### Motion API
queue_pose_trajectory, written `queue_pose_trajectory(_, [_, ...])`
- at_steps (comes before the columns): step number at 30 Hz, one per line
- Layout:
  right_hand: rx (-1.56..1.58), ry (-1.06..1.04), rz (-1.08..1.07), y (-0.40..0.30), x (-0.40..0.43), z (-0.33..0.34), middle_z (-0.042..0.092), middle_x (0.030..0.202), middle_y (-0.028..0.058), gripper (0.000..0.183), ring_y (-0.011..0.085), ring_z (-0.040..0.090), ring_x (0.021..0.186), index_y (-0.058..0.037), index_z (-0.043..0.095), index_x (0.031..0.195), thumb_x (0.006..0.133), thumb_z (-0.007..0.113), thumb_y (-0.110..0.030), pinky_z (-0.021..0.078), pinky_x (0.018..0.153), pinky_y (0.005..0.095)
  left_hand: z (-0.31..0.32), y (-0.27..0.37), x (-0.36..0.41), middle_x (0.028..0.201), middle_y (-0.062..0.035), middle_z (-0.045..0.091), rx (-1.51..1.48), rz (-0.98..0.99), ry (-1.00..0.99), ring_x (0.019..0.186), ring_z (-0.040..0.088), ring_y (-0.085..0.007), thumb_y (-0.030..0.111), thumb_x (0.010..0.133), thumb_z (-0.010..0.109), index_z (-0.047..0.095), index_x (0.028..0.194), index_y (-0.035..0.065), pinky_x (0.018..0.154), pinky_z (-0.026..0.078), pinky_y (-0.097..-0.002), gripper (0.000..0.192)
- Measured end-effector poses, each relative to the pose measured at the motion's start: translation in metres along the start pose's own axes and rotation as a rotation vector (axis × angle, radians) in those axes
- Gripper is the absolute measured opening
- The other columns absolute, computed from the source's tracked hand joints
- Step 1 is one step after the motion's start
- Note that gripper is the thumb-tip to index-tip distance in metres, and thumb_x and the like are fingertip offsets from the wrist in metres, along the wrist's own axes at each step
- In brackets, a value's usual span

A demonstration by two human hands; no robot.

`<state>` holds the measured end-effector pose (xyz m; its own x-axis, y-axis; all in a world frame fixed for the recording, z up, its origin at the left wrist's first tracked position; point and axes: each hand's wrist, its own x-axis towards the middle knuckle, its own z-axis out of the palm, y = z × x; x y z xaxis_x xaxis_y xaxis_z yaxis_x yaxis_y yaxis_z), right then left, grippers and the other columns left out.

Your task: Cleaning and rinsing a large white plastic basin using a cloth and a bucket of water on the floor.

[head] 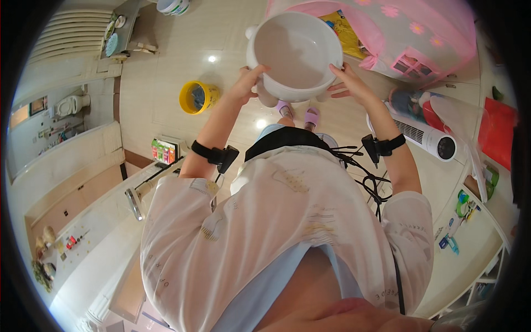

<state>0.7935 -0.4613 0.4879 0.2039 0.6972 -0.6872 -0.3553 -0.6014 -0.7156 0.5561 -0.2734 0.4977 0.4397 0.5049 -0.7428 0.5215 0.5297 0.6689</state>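
A large white plastic tub [296, 54] with rounded knobs on its outside is held out before me, above the floor. My left hand [248, 83] grips its near left side, with the thumb over the rim. On the near right side, my right hand [350, 85] holds the rim with the thumb on top and the fingers spread along the outer wall. The bare inside of the tub faces up towards me. Below it, pink slippers [312, 118] show on my feet. The tub's underside is hidden.
A yellow bucket [186, 97] holding grey cloth stands on the tiled floor to the left. At the far right is a pink and white play tent [406, 37]. A white tower fan [427, 137] is on my right, and black cables [369, 178] hang by my waist.
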Motion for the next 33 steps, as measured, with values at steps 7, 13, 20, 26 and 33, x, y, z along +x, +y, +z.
queue_pose_trajectory(7, [0.049,0.151,0.031,-0.007,0.023,-0.024,0.038,0.131,0.0175,0.066,0.0345,0.06,0.095,-0.0011,0.026,0.132,0.081,0.056,-0.028,0.0559,0.077,0.0409,-0.001,0.027,0.036,0.143,-0.0222,0.019,0.074,-0.027,-0.217,0.131,0.026,-0.037,0.059,0.067,0.07,0.009,0.141,-0.0017,0.1,0.027,-0.0589,0.113])
queue_pose_trajectory(13, [0.212,0.146,0.071,-0.024,0.047,-0.043,0.042,0.123,0.017,0.05,0.0376,0.056,0.102,0.0008,0.037,0.122,0.08,0.055,-0.019,0.0515,0.087,0.0448,-0.05,0.03,0.072,0.137,-0.0132,0.04,0.246,0.232,-0.194,0.126,0.039,-0.0261,0.056,0.08,0.058,0.024,0.142,0.0097,0.103,0.03,-0.0441,0.085])
queue_pose_trajectory(20, [0.217,0.504,0.233,0.01,0.061,-0.085,0.043,0.115,0.0163,0.046,0.0343,0.057,0.096,0.0033,0.04,0.117,0.081,0.058,-0.02,0.0542,0.082,0.0471,-0.073,0.039,0.094,0.12,-0.0076,0.057,0.234,0.083,-0.232,0.107,0.054,-0.0182,0.051,0.088,0.05,0.036,0.135,0.0106,0.093,0.038,-0.0369,0.065])
queue_pose_trajectory(26, [0.259,0.484,0.222,0.051,0.066,-0.135,0.042,0.115,0.0186,0.046,0.0333,0.058,0.092,0.0078,0.041,0.114,0.081,0.058,-0.019,0.0561,0.077,0.0461,-0.052,0.06,0.106,0.111,-0.0046,0.061,0.255,0.171,-0.203,0.097,0.058,-0.0147,0.049,0.091,0.046,0.039,0.133,0.0114,0.088,0.04,-0.032,0.056])
queue_pose_trajectory(33, [0.271,0.435,0.199,0.03,0.082,-0.15,0.042,0.12,0.0207,0.054,0.0374,0.06,0.09,0.005,0.034,0.121,0.08,0.059,-0.021,0.0571,0.073,0.0438,-0.021,0.066,0.122,0.09,-0.0028,0.056,0.186,0.182,-0.155,0.075,0.054,-0.0112,0.038,0.091,0.053,0.042,0.13,0.0094,0.07,0.047,-0.0267,0.05])
